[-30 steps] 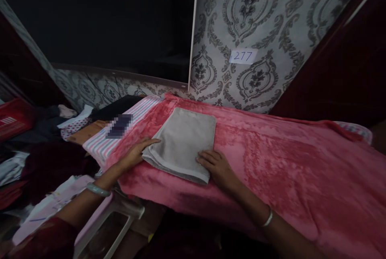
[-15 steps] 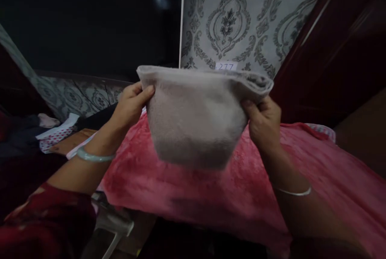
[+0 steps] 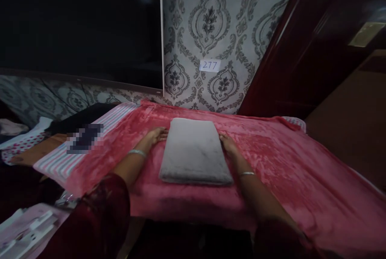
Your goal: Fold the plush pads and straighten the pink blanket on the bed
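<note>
A folded grey plush cloth [image 3: 194, 150] lies flat in a neat rectangle on the red blanket [image 3: 268, 162] that covers the table. Whether it is a towel or a small blanket I cannot tell. Beside its left edge is my left hand [image 3: 157, 134], palm turned inward and fingers stretched toward the cloth. At the opposite edge rests my right hand [image 3: 228, 144], its fingertips along the side of the cloth and not wrapped round it. Neither hand grips anything.
A striped cloth [image 3: 117, 114] shows under the blanket at the left, with a blurred-out dark item [image 3: 85, 138] on it. Behind stand a large dark screen [image 3: 81, 25] and a wall label [image 3: 210, 65] reading 277. A white power strip [image 3: 33, 231] is at lower left.
Half a second ago both hands held the folded grey cloth up in the air. Now it lies lower, flat on the red blanket, and the hands are at its sides.
</note>
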`<action>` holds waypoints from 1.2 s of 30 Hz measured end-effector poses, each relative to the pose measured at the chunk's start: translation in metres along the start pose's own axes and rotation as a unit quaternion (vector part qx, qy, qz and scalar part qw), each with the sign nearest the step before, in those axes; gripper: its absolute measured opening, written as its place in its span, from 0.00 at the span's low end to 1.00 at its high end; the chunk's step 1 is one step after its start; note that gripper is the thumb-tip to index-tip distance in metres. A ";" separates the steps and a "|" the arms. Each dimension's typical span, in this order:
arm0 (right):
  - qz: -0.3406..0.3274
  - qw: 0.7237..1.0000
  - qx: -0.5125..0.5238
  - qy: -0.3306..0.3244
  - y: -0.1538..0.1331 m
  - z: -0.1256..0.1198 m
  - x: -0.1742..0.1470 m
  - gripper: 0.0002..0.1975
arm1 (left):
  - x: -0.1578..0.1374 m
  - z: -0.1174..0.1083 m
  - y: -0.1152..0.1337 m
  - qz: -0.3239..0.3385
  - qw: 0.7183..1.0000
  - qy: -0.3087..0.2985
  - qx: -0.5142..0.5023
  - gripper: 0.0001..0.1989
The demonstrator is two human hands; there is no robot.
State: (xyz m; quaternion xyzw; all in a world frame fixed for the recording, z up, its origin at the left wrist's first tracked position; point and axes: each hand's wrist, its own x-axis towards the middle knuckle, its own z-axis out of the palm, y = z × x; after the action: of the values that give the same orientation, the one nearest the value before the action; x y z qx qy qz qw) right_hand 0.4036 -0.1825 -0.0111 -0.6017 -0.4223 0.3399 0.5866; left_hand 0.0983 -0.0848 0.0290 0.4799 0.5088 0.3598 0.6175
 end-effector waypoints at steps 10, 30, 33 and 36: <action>0.163 0.980 0.051 -0.099 0.056 -0.046 -0.042 0.15 | -0.042 -0.011 -0.067 0.076 0.996 -0.006 0.052 0.21; 0.030 0.975 -0.218 0.020 0.062 -0.031 -0.052 0.13 | -0.032 -0.009 -0.094 0.133 0.953 0.108 0.250 0.12; 0.041 0.974 -0.223 0.004 0.062 -0.031 -0.049 0.14 | -0.023 -0.012 -0.088 0.120 0.955 0.084 0.259 0.14; 0.052 0.973 -0.225 -0.009 0.060 -0.032 -0.038 0.16 | -0.005 -0.012 -0.075 0.095 0.959 0.079 0.255 0.19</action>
State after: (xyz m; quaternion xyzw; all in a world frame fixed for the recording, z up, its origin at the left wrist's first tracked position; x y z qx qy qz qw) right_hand 0.4236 -0.2283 -0.0712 -0.7360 -0.4613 0.2714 0.4144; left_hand 0.0824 -0.1081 -0.0421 0.6377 0.5825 0.3119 0.3958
